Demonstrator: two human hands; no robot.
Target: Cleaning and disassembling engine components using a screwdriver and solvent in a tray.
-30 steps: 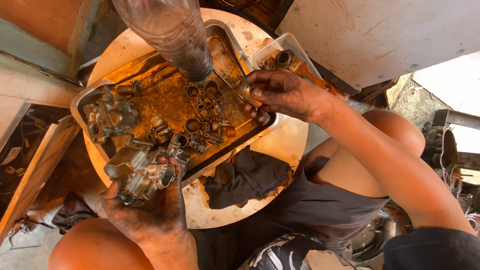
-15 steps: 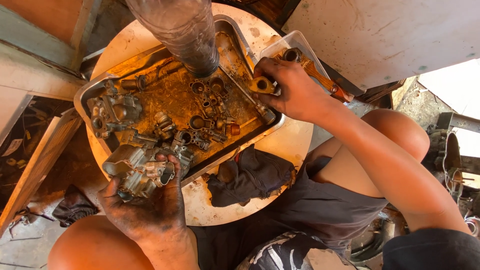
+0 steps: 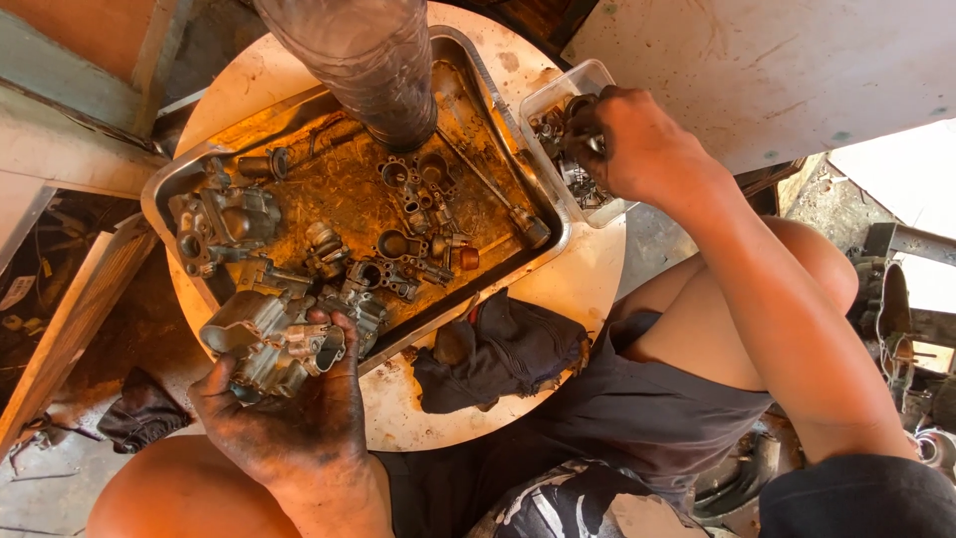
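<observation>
We see a dull grey cast-metal carburettor body [image 3: 274, 344], matt and grimy, resting in the grease-blackened left hand [image 3: 289, 418]. The rectangular steel tray [image 3: 164, 194] has a smooth, shiny rim, its floor coated in glossy amber oil. The small clear plastic tub [image 3: 558, 95] looks scuffed and cloudy where the right hand [image 3: 642, 144] reaches. A dark, soft cloth rag [image 3: 503, 349] lies crumpled on the round, pale, stained matt tabletop [image 3: 588, 279].

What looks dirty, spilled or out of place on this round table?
The metal tray holds a brown oily film under loose parts. A dark rag lies crumpled at its edge. The left hand, black with grime, holds a carburetor.
</observation>
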